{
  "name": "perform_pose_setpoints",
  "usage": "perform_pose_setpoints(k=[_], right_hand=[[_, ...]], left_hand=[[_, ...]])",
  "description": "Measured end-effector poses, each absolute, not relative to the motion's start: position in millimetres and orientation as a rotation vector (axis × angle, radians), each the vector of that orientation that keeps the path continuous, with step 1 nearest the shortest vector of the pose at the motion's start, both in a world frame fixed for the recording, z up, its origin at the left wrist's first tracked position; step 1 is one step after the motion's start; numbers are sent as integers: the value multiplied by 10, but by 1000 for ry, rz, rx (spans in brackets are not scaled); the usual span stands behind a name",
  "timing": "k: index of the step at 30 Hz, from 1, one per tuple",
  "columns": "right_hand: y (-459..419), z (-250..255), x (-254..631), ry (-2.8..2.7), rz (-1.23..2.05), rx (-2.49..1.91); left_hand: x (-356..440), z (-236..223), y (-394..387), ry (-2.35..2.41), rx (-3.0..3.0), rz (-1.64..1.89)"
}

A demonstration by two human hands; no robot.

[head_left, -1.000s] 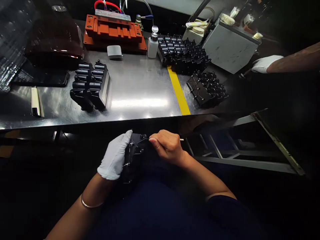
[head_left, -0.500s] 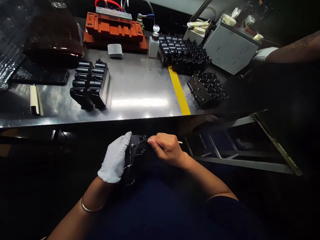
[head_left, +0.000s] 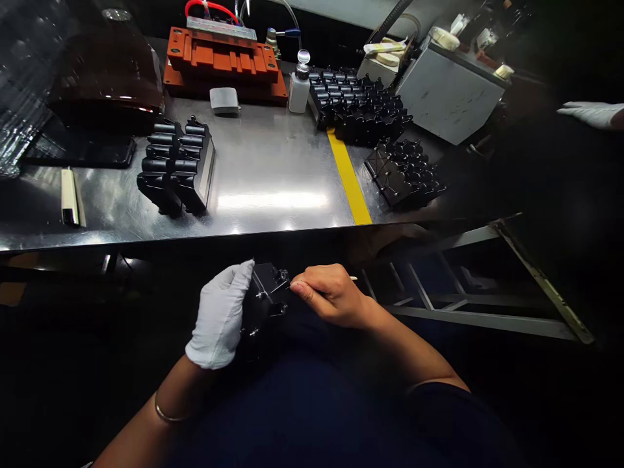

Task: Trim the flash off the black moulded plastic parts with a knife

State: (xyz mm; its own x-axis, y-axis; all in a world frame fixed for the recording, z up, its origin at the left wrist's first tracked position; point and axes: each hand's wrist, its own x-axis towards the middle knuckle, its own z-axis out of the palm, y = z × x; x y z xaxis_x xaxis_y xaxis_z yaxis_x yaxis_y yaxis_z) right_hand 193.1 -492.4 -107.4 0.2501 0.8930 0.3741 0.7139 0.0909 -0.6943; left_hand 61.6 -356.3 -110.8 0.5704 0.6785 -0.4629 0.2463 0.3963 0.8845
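Observation:
My left hand [head_left: 218, 318], in a white glove, is closed round the side of a black molded plastic part [head_left: 263, 305] below the table edge. Small posts and bosses stand out from the part's face. My right hand [head_left: 334, 294], bare, pinches a thin stick-like tool [head_left: 353, 278] whose pale end shows behind the fist. Its narrow tip points at a boss on the upper right of the part. Whether the tip touches the boss I cannot tell. The lower part of the black piece fades into shadow.
On the metal table [head_left: 273, 162] stand black molded parts [head_left: 175, 166], more in a cluster [head_left: 358, 97], an orange fixture [head_left: 221, 58], a white pump bottle [head_left: 299, 84] and a cream-handled cutter [head_left: 69, 198]. Yellow tape [head_left: 348, 175] crosses it. Another person's gloved hand [head_left: 589, 114] is at right.
The black part has turned a little in my left hand, which has shifted slightly left and down. My right hand has moved slightly right and down. The other person's hand has drawn off the grey box.

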Motion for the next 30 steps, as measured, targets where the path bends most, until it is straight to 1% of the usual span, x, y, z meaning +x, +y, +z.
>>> perform_pose_setpoints(k=[7, 9, 11, 13, 16, 18, 22, 30], right_hand=[[-4986, -951, 2015, -1547, 686, -1637], [-5002, -946, 2044, -1536, 812, -1491], [-5011, -956, 2053, -1532, 870, -1299], [-5006, -971, 2036, -1546, 745, -1230], [-4973, -989, 1975, -1615, 343, -1416], [-4949, -994, 1941, -1698, 168, -1535], [-4937, -989, 1925, -1802, 108, -1596], [-4914, -985, 1961, -1793, 28, -1628]], left_hand=[[593, -1128, -3633, 1002, 1191, 440], [589, -1130, -3658, 984, 1206, 477], [588, -1133, -3671, 958, 1248, 551], [590, -1137, -3667, 934, 1292, 619], [588, -1144, -3646, 924, 1314, 649], [586, -1153, -3638, 931, 1313, 639], [595, -1176, -3653, 933, 1308, 616], [614, -1211, -3631, 924, 1219, 604]])
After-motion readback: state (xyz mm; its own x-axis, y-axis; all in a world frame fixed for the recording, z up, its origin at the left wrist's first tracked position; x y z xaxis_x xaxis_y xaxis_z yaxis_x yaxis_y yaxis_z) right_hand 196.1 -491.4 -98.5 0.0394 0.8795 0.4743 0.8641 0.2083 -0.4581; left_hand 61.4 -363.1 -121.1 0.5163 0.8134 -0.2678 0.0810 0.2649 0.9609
